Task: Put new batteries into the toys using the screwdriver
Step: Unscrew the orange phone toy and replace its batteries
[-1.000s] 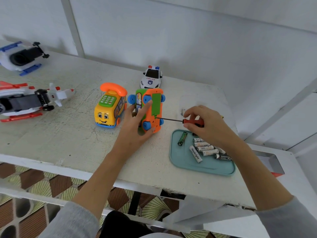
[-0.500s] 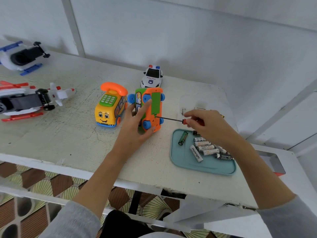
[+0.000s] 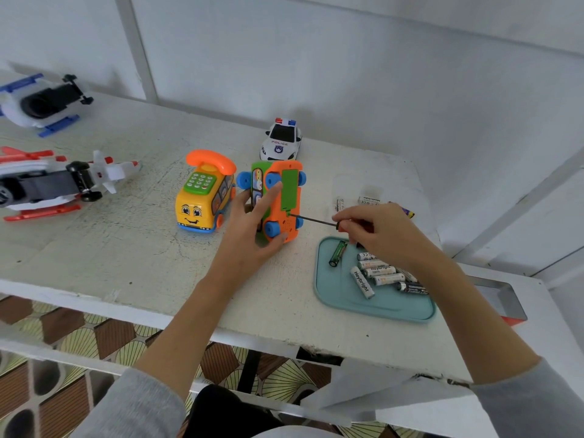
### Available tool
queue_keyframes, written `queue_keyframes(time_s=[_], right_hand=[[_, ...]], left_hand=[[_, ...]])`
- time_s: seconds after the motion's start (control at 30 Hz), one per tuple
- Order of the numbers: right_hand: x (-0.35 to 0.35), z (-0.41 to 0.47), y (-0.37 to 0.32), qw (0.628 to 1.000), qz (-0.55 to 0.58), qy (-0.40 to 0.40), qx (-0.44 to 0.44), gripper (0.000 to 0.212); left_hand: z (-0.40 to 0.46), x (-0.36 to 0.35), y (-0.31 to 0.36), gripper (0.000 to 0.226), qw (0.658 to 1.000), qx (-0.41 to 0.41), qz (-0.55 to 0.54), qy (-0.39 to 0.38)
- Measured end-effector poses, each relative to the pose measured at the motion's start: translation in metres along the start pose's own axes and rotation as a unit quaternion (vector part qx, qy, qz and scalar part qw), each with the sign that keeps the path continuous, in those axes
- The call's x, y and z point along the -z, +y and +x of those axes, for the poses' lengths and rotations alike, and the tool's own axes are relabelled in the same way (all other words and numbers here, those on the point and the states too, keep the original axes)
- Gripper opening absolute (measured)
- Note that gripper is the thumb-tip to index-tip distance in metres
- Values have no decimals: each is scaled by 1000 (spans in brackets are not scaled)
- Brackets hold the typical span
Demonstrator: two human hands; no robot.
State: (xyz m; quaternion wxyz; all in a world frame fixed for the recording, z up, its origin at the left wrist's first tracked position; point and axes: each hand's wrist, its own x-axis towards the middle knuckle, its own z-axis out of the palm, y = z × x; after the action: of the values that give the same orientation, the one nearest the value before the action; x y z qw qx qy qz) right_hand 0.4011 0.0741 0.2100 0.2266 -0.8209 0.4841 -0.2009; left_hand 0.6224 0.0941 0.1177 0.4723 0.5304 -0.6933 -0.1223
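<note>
Left hand (image 3: 249, 229) grips orange toy (image 3: 282, 200); right hand (image 3: 376, 232) fingers pinch screwdriver (image 3: 319, 220).

The orange-and-green toy bus tipped on its side (image 3: 281, 200) and the yellow telephone-bus toy (image 3: 202, 197) look like smooth, glossy plastic. The white tabletop (image 3: 110, 248) is matt, rough and scuffed. The teal rounded tray (image 3: 354, 305) looks matt and smooth, the thin dark screwdriver shaft (image 3: 313, 219) metallic.
</note>
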Motion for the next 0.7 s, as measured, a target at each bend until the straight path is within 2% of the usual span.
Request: queue_keyframes(time_s=[0.13, 0.2, 0.33, 0.57, 0.7], right_hand=[[2, 0, 1, 999, 18, 11, 31, 34], [2, 0, 1, 999, -16, 6, 49, 38], [3, 0, -1, 999, -17, -1, 35, 27], [6, 1, 0, 999, -3, 9, 53, 28], [7, 2, 0, 997, -23, 13, 73, 22]], left_hand=[[1, 1, 1, 82, 1000, 8, 4, -3], [0, 1, 1, 82, 1000, -3, 7, 1], [0, 1, 3, 81, 1000, 2, -17, 2], [-1, 1, 4, 83, 1000, -5, -3, -7], [0, 1, 3, 82, 1000, -9, -10, -4]])
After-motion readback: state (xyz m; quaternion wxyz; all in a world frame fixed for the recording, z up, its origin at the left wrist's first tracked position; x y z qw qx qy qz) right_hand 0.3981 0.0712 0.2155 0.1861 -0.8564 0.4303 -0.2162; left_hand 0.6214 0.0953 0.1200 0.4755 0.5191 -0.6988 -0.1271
